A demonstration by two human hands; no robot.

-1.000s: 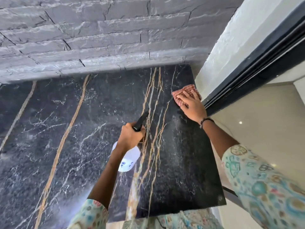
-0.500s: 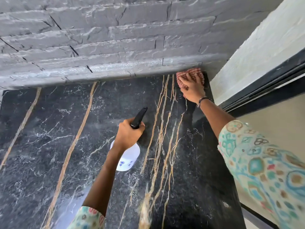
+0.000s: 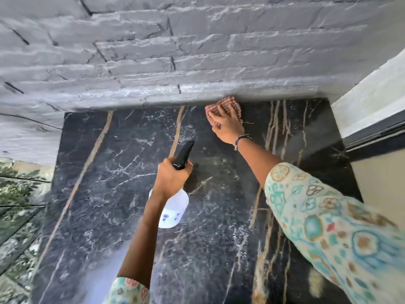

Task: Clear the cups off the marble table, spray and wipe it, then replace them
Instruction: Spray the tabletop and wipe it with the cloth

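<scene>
— Wiping along the stone wall (image 3: 153, 62), the right hand (image 3: 228, 126) presses a red checked cloth (image 3: 223, 106) flat on the marble table (image 3: 109, 205), touching the wall's base.

— And the left hand (image 3: 172, 178)?

— Its fingers are clamped round the spray bottle (image 3: 173, 210), away from the wall. The rough stone may catch the cloth, I think. No cups are visible.

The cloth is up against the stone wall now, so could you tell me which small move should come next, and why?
Probably drag the cloth leftward along the wall edge: the right hand presses it there, and the marble table to its left looks unwiped.
</scene>
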